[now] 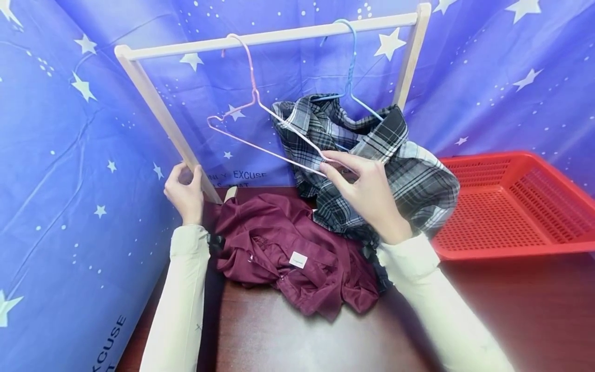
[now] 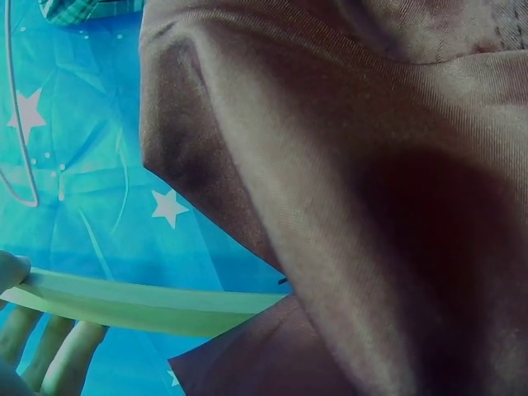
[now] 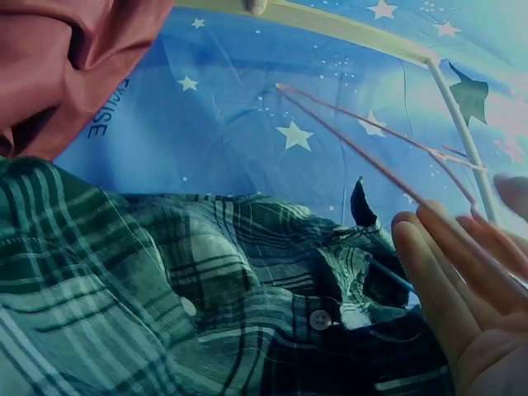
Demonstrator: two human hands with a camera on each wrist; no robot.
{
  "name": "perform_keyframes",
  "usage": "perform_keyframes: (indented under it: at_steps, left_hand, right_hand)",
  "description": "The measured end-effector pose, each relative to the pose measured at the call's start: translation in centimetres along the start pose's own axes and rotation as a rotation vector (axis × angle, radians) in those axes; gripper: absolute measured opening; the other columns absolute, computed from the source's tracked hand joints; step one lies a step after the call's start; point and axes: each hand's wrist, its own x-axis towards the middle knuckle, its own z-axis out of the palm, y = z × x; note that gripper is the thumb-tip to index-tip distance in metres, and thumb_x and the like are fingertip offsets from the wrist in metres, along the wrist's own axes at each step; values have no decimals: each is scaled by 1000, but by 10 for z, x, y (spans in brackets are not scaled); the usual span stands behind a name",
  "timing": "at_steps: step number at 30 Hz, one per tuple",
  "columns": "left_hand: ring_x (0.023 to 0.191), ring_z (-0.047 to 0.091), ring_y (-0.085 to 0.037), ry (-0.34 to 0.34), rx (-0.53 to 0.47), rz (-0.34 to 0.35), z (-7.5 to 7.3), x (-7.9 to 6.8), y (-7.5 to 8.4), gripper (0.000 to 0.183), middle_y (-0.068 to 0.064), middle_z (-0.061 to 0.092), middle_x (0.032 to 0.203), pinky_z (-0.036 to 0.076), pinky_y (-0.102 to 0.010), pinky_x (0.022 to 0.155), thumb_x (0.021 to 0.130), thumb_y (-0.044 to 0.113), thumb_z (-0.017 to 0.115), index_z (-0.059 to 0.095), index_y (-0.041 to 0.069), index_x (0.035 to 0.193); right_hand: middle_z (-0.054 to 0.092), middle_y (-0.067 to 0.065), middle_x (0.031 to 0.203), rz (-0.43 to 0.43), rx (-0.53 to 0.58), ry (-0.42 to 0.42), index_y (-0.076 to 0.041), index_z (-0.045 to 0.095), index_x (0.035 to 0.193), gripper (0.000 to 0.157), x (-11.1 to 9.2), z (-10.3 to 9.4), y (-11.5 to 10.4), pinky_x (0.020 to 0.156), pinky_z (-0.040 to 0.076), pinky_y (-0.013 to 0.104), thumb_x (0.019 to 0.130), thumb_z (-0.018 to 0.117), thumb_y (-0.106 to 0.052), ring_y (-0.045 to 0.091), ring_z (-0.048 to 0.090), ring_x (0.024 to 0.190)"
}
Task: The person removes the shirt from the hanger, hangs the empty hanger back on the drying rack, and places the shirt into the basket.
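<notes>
My left hand (image 1: 183,194) grips the left post of a wooden clothes rack (image 1: 155,106); in the left wrist view its fingers (image 2: 70,355) lie behind the post and the thumb in front. A pink wire hanger (image 1: 253,77) hangs by its hook from the rack's bar, bare of clothes. With thumb and fingers, my right hand (image 1: 364,188) pinches this hanger's right end, in front of a black-and-white plaid shirt (image 1: 420,178). That shirt is on a blue hanger (image 1: 351,62) hooked further right on the bar.
A crumpled maroon shirt (image 1: 274,227) with a white label (image 1: 298,260) lies on the dark red-brown table (image 1: 274,330), below the pink hanger. On the right stands a red plastic basket (image 1: 564,173). Blue star-printed cloth (image 1: 111,155) hangs behind and at the left.
</notes>
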Motion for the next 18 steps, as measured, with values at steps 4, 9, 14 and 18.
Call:
perform_keyframes:
  at_steps: [4,9,14,18]
  left_hand:
    - [73,57,8,-3,-5,-10,0,0,2,24,-12,76,98,50,-26,87,86,20,77,76,7,106]
    - [73,56,7,-3,-10,-14,1,0,4,24,-12,76,99,50,-26,87,86,19,77,76,6,105]
    - [71,54,8,-1,-1,-17,1,-1,4,24,-14,76,97,49,-27,87,85,19,77,76,7,105]
    - [70,54,9,5,5,-14,1,-1,4,23,-13,76,96,49,-27,87,85,20,77,76,7,105]
  right_hand:
    - [77,4,101,60,57,-38,-7,65,130,41,-7,-1,2,81,54,17,91,73,-20,12,73,87]
    - [76,2,105,119,79,-92,-9,61,135,48,-17,-3,8,76,53,16,91,73,-24,9,72,86]
    - [72,4,118,200,61,-268,-14,51,145,66,-25,-2,15,92,52,30,89,73,-39,16,69,103]
    - [57,6,142,226,-43,-479,-20,31,156,89,-30,3,18,110,40,46,85,70,-57,26,56,127]
